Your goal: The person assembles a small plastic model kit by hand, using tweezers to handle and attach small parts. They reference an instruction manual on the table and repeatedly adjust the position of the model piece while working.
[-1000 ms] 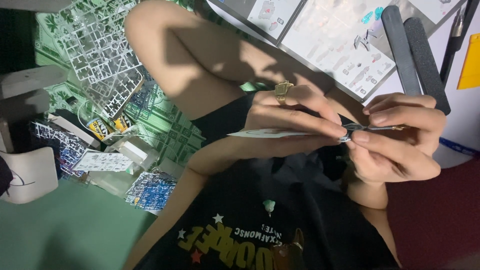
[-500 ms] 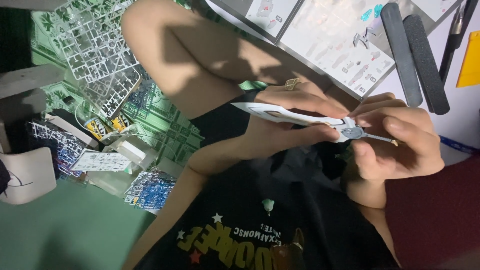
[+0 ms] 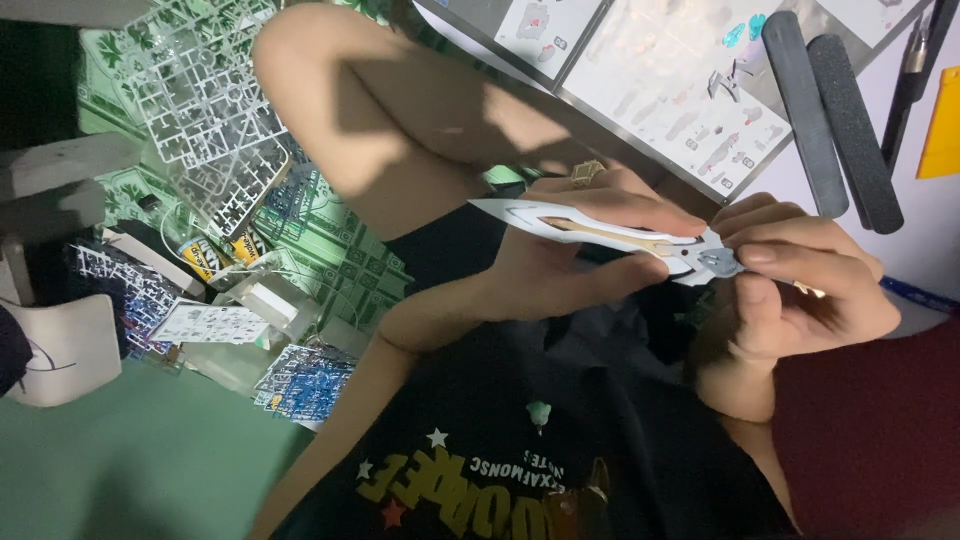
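- Hands meet in front of your dark printed shirt, above your lap.
- Your left hand (image 3: 580, 265) closes around a long, pointed white plastic blade-shaped model part with a gold inlay (image 3: 590, 228), thumb beneath, fingers on top.
- Your right hand (image 3: 800, 290) pinches the part's wider grey end between thumb and forefinger.
- It looks light, stiff and thin; the tip seems fragile, so grip at the thicker middle.
- Clear plastic parts frames (image 3: 200, 110) lie well apart on the green mat (image 3: 140, 470).
- Two dark sanding sticks (image 3: 825, 120) rest by the instruction sheet (image 3: 650, 70).

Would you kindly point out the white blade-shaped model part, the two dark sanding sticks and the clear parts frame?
white blade-shaped model part (image 3: 560, 222): head view, mid-blade.
dark sanding sticks (image 3: 800, 110): head view, left stick's middle.
clear parts frame (image 3: 205, 110): head view, lattice centre.
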